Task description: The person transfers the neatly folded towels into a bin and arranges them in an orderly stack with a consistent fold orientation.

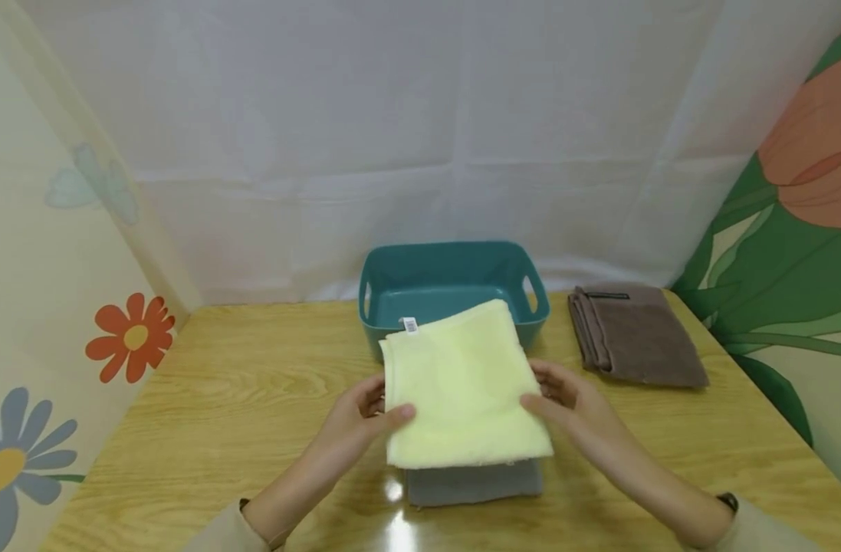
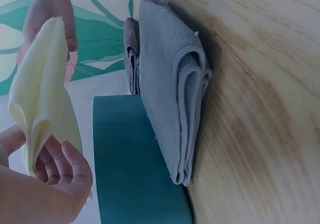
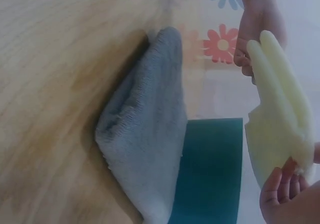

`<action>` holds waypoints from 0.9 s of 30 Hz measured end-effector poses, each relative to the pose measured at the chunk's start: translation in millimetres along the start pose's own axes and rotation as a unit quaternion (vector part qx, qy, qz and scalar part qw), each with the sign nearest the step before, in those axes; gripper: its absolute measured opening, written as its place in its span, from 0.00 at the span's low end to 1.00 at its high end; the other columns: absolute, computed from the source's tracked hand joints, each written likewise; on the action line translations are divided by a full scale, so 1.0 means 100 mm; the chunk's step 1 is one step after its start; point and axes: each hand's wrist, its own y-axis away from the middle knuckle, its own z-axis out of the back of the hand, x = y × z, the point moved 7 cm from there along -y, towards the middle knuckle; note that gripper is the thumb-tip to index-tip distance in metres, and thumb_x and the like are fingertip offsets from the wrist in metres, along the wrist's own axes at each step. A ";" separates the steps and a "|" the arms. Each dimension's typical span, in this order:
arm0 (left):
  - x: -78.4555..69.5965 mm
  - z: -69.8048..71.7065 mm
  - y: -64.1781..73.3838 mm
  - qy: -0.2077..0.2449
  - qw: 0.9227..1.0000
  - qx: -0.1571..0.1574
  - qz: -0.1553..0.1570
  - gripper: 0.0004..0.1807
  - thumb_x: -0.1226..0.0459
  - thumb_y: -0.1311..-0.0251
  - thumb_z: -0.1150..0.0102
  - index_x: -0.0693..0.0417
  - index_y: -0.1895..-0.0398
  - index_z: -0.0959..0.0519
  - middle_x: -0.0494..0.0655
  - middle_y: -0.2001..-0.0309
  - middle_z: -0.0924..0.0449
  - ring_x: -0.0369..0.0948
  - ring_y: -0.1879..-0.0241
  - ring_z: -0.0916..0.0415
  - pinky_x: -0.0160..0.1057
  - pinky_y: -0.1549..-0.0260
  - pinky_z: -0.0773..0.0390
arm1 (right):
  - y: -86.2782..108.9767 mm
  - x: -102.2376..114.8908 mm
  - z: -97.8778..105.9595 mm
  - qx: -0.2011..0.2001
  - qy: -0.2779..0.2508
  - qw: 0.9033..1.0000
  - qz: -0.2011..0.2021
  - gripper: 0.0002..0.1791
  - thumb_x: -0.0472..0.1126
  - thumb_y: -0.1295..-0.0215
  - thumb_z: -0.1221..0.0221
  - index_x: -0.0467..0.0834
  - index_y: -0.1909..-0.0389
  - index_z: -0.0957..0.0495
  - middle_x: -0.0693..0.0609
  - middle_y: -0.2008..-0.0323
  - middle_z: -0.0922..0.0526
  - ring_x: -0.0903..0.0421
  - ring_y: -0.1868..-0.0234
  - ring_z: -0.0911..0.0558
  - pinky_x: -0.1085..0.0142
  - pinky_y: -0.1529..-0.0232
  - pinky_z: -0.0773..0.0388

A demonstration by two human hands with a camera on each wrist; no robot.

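A folded pale yellow towel (image 1: 461, 391) with a small white tag is held up off the table between both hands. My left hand (image 1: 358, 422) grips its left edge, thumb on top and fingers underneath. On the opposite edge my right hand (image 1: 575, 406) pinches it the same way. Both wrist views show the towel's folded layers (image 2: 42, 93) raised above a folded grey towel (image 2: 172, 88), which lies on the table. In the head view the yellow towel covers most of that grey one and overlaps the front of a teal basket (image 1: 441, 295).
The teal basket, with handle cutouts at its ends, stands at the back of the wooden table (image 1: 254, 383) by a white cloth backdrop (image 1: 365, 138). A folded brown towel (image 1: 641, 337) lies to its right. Flower-painted panels (image 1: 793, 268) flank both sides.
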 end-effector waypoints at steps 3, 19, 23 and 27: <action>-0.04 0.00 -0.02 0.001 1.000 0.003 -0.003 0.30 0.62 0.39 0.32 0.65 0.35 0.29 0.56 0.50 0.19 0.44 0.57 0.22 0.39 0.57 0.20 | -0.01 0.05 0.05 -0.013 0.002 1.000 0.010 0.27 0.36 0.32 0.39 0.29 0.36 0.31 0.40 0.49 0.19 0.56 0.55 0.21 0.69 0.58 0.22; -0.22 0.08 -0.12 -0.039 0.998 -0.050 -0.022 0.24 0.63 0.38 0.33 0.61 0.40 0.24 0.52 0.60 0.19 0.43 0.63 0.23 0.42 0.64 0.21 | -0.13 0.20 0.16 -0.044 0.022 0.998 0.048 0.25 0.38 0.31 0.39 0.32 0.38 0.28 0.41 0.49 0.19 0.60 0.55 0.21 0.71 0.55 0.24; -0.27 0.09 -0.17 -0.048 0.996 -0.060 -0.035 0.23 0.66 0.39 0.33 0.60 0.41 0.23 0.51 0.60 0.19 0.44 0.63 0.23 0.42 0.64 0.21 | -0.17 0.21 0.17 -0.041 0.016 0.998 0.049 0.25 0.40 0.30 0.39 0.33 0.37 0.28 0.41 0.49 0.19 0.60 0.55 0.21 0.71 0.55 0.24; -0.31 0.10 -0.24 -0.066 0.994 -0.069 -0.055 0.22 0.67 0.39 0.33 0.59 0.41 0.23 0.51 0.59 0.19 0.44 0.62 0.22 0.41 0.64 0.21 | -0.22 0.21 0.18 -0.039 0.015 0.998 0.047 0.25 0.41 0.30 0.39 0.34 0.37 0.28 0.41 0.48 0.19 0.59 0.53 0.20 0.70 0.54 0.24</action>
